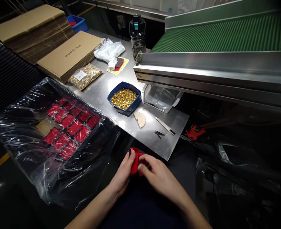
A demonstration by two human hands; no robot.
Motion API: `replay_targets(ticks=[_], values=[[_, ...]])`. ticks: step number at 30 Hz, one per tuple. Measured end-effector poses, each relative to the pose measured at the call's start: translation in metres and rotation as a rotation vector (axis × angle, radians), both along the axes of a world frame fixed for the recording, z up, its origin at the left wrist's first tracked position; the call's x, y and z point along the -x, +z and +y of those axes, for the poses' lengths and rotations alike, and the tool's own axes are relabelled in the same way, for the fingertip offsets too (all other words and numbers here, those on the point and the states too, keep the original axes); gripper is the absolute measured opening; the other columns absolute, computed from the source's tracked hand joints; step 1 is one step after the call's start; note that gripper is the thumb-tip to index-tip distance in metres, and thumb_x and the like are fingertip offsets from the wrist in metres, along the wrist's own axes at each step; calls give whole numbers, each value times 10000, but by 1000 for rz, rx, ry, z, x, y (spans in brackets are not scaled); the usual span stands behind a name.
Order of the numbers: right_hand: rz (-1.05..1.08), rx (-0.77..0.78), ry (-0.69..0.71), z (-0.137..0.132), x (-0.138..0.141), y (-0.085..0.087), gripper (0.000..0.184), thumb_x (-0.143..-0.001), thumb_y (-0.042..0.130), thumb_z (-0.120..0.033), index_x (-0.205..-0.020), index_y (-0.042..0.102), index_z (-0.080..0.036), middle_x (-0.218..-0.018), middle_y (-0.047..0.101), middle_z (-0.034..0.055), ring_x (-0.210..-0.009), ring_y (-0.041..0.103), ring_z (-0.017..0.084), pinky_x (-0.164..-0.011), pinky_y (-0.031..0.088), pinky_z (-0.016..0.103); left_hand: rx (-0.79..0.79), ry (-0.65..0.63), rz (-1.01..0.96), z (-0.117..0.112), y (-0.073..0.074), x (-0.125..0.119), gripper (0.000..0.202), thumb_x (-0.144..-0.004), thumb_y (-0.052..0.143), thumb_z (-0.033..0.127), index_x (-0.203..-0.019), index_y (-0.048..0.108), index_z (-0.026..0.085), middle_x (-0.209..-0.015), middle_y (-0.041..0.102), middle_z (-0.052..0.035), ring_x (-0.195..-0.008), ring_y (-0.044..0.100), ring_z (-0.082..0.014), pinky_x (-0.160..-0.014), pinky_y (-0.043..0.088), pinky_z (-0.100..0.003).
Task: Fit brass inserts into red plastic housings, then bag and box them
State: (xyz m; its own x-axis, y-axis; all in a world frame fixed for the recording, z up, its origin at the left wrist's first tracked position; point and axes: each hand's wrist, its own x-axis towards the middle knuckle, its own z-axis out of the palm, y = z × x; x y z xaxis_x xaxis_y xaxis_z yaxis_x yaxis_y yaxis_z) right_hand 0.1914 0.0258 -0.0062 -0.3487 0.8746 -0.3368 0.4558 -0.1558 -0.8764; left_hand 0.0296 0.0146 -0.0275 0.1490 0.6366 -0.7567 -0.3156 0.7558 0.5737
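Note:
Both my hands meet low in the middle of the head view, just below the near corner of the steel table (154, 140). My left hand (123, 174) and my right hand (157, 176) pinch a small red part (135, 163) between their fingers, one on each side of it. A blue bowl (125, 98) heaped with small gold pieces stands on the table above my hands. To my left, a black tray (23, 140) wrapped in clear plastic film holds rows of red parts (70, 125) like the one I hold.
A tan half-round card (140, 119), a slim knife (165, 125) and a small black clip (159, 134) lie near the table's front. A bag of gold pieces (84, 75), flat cartons (70, 55), a clear container (161, 98) and a green conveyor (226, 31) lie beyond.

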Motion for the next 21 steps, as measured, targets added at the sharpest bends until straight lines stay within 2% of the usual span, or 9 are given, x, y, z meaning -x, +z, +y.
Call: replay_targets(ticks=[3,5,7,10,12,14,16,19,21], values=[[135,148,-86,-15,11,-3,174,-942,662,-367,-1066,664,-244,-948,719,-8,-827,660,167,-756,494,262,40,85,-26,5,-2,-5,638,-920,520,704,-1177,661,137,-1064,727,-125,-927,685,-244,-820,531,-340],[255,205,-166,-15,8,-10,179,-939,660,-344,-1074,682,-229,-965,720,15,-874,661,188,-829,500,299,2,163,-14,9,-4,-4,601,-937,525,674,-1257,639,178,-1173,715,-115,-1083,665,-252,-919,514,-336],[492,293,-210,-9,-1,-14,228,-946,653,-340,-1132,695,-215,-1032,724,46,-954,666,205,-924,494,341,-39,236,-42,13,-3,1,554,-958,538,624,-1326,604,215,-1296,678,-102,-1246,601,-250,-1034,466,-331],[840,481,-190,0,-13,-16,334,-936,675,-344,-1233,682,-191,-1124,717,92,-1021,672,220,-977,483,377,16,176,-302,20,-2,12,576,-978,512,596,-1356,593,168,-1365,642,-147,-1321,558,-299,-1116,423,-405],[958,605,-134,1,-13,-17,392,-915,699,-345,-1264,671,-170,-1144,712,115,-1034,679,227,-985,477,381,52,115,-532,21,-3,19,640,-970,506,612,-1398,561,139,-1381,628,-181,-1335,545,-347,-1137,402,-478],[981,675,-83,-2,-5,-22,469,-887,723,-398,-1281,658,-153,-1147,707,129,-1043,684,235,-1009,465,392,20,126,-693,19,-7,24,725,-937,530,655,-1471,485,168,-1396,619,-184,-1360,519,-371,-1152,371,-528],[940,692,-51,-5,8,-29,564,-867,713,-508,-1297,637,-151,-1141,706,134,-1035,689,242,-1015,466,409,-55,173,-763,15,-12,28,813,-885,589,694,-1526,404,229,-1387,631,-167,-1375,507,-368,-1170,337,-540],[822,663,-23,-8,24,-39,647,-861,659,-630,-1315,606,-171,-1111,713,119,-985,696,230,-977,492,405,-117,223,-742,12,-20,36,851,-849,663,674,-1534,377,258,-1309,679,-154,-1327,560,-349,-1172,335,-519],[709,628,7,-6,27,-41,603,-871,646,-637,-1262,635,-178,-1072,719,101,-950,690,210,-936,508,376,-123,263,-700,11,-22,43,790,-868,665,640,-1505,419,243,-1256,703,-148,-1272,605,-335,-1154,364,-510]])
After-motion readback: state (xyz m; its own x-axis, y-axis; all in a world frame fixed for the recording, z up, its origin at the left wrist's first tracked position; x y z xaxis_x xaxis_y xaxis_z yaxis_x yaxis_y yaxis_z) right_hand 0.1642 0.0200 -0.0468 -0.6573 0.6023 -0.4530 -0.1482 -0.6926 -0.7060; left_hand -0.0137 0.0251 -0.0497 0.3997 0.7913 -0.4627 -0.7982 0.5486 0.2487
